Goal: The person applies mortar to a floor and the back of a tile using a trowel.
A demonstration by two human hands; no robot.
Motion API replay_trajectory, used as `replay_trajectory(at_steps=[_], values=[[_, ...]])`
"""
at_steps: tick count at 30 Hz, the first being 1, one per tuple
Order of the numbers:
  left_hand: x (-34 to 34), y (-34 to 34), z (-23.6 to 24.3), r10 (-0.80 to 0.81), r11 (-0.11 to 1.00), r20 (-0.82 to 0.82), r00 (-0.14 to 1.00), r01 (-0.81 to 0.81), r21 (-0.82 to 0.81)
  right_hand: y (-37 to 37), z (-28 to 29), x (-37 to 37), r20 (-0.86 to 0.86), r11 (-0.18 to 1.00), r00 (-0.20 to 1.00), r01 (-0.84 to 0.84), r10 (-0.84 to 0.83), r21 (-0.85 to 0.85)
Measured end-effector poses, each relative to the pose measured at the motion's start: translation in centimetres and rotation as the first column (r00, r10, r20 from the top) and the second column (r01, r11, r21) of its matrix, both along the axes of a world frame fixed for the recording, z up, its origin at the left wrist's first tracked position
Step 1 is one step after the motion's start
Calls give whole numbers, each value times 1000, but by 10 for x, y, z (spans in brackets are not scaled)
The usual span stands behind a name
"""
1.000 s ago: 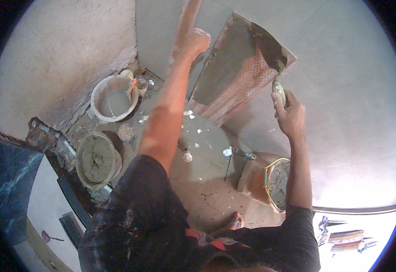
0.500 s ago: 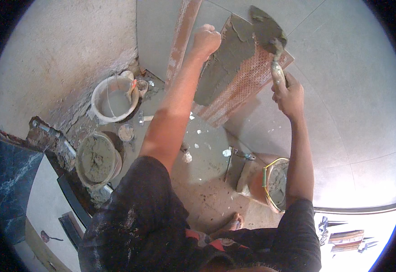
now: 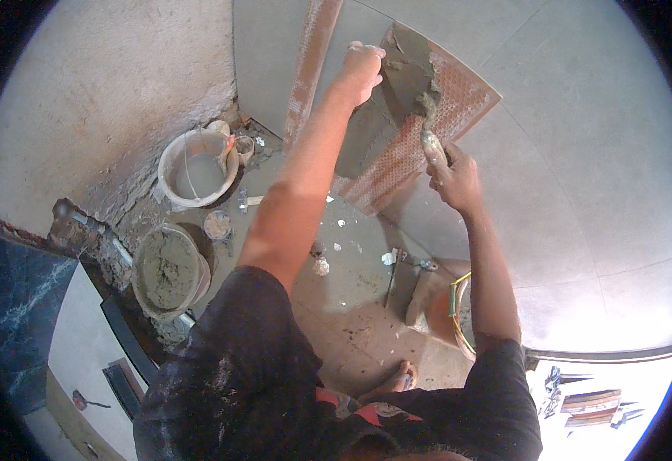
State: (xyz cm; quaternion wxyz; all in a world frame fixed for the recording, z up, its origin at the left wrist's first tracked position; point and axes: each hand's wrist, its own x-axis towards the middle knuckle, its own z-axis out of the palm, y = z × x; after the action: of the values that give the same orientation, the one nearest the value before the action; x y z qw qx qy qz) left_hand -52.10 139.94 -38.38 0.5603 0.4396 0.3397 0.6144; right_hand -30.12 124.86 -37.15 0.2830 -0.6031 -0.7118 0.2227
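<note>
My left hand (image 3: 363, 73) is closed on the left edge of a reddish-brown tile (image 3: 467, 88), which is held up tilted with its ribbed back facing me. Grey mortar (image 3: 363, 142) coats the tile's left part; the right part shows bare ribbed clay. In my right hand (image 3: 457, 180) is a trowel (image 3: 433, 147), gripped by its mortar-smeared handle. The trowel's blade lies over the mortar near the tile's middle, and its outline blends into the grey.
Leftward stand a white bucket (image 3: 168, 188) of greyish liquid and a tub (image 3: 201, 269) of mortar. A bucket (image 3: 445, 307) with a yellow handle is partly behind my right forearm. A small cup (image 3: 217, 225) and a hammer-like tool (image 3: 253, 201) lie on the littered floor. Large grey tiles (image 3: 582, 154) cover the wall.
My right hand has moved left and slightly down, bringing the trowel from the tile's upper right edge onto the mortar. My left hand has shifted slightly right along the tile's edge.
</note>
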Motion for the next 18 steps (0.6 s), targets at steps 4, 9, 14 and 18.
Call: replay_trajectory(at_steps=[4,9,14,18], values=[[4,-10,3,15,997,110,994,-6,-82,11,-14,7,32,998,999,10,-8,-58],[-7,-27,17,4,983,154,988,25,-183,17,-31,16,112,999,994,-2,5,-33],[-14,-11,-4,-34,999,-236,971,28,-28,9,-51,37,152,996,988,20,-32,85],[-52,38,-32,203,957,-489,848,-66,283,8,-40,22,106,996,994,-5,-4,91]])
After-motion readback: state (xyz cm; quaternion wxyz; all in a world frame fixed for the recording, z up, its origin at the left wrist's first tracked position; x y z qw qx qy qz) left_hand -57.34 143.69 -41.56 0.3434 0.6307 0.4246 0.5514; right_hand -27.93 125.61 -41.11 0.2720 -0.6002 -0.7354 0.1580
